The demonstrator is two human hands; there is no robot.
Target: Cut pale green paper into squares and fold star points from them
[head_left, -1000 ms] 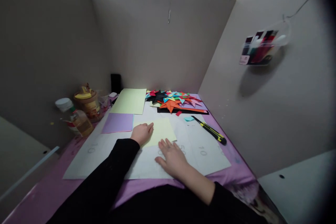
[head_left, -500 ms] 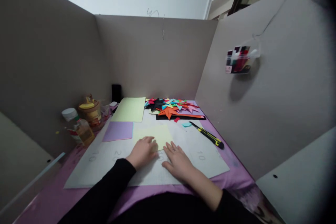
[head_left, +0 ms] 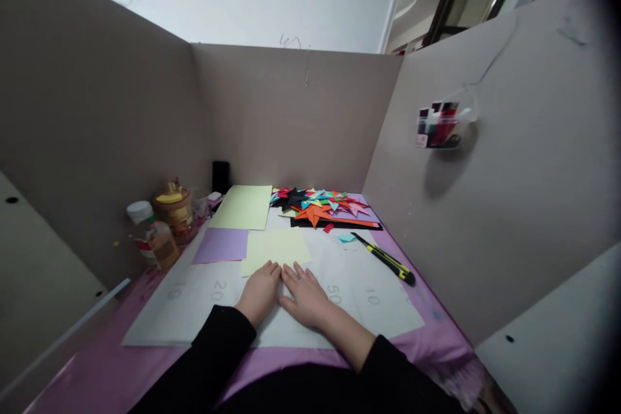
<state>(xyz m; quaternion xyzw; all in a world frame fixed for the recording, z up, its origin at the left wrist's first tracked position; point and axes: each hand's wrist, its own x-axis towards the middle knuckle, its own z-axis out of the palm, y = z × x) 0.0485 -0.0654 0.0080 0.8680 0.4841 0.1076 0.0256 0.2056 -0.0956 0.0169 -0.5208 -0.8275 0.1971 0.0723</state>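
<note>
A pale yellow sheet of paper point(head_left: 275, 246) lies on the white sheet with pencilled numbers point(head_left: 189, 317) in front of me. My left hand point(head_left: 261, 291) rests at its near edge, with fingers stretched out and the tips on the paper. Beside it, nearly touching, lies my right hand point(head_left: 305, 296), palm down and fingers spread, its fingertips at the same edge. Neither hand grips anything. A purple sheet of paper point(head_left: 222, 246) lies just left of the yellow one, and a larger pale green sheet point(head_left: 242, 206) is behind.
Folded paper stars point(head_left: 314, 212) are piled at the back. A yellow-and-black utility knife point(head_left: 387, 260) lies at the right, near a small blue paper scrap point(head_left: 346, 238). A glue bottle point(head_left: 162, 244) and a brown tub point(head_left: 173, 207) stand at the left. Grey panels enclose the table.
Both hands have come closer together, the right one shifting left. The yellow sheet has turned slightly and moved a little left. The whole view has tilted up somewhat.
</note>
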